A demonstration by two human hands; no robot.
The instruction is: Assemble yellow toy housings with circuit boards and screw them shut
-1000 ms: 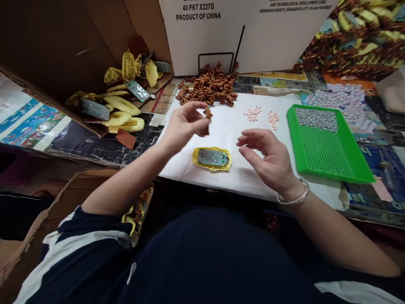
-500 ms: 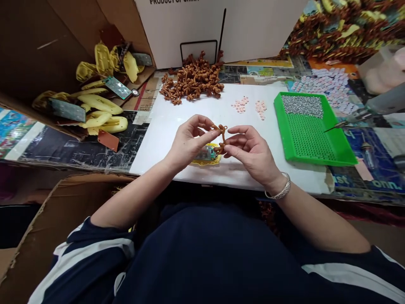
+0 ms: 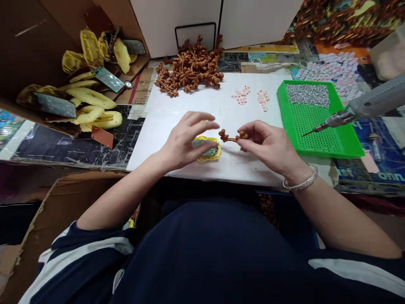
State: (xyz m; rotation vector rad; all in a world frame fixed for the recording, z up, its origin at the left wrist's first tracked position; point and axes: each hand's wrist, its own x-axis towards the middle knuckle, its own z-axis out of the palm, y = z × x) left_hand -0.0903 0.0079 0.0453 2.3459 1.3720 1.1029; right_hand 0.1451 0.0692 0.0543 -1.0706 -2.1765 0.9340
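Note:
My right hand (image 3: 268, 145) pinches a small brown plastic piece (image 3: 233, 136) between thumb and fingers, holding it just above the white table (image 3: 196, 105). My left hand (image 3: 185, 141) hovers with fingers spread over a yellow shell with a circuit board (image 3: 210, 150), which lies on the table right under it. The brown piece sits just right of the yellow shell.
A heap of brown pieces (image 3: 190, 67) lies at the table's back. Two small clusters of pink bits (image 3: 249, 95) sit mid-table. A green tray (image 3: 319, 139) with screws (image 3: 306, 95) stands right, an electric screwdriver (image 3: 357, 109) hanging over it. Yellow shells (image 3: 91, 97) fill a box at left.
My left hand brought a brown piece from the heap; both hands held it, then my left hand let go. My right hand now holds it alone, lower and to the right.

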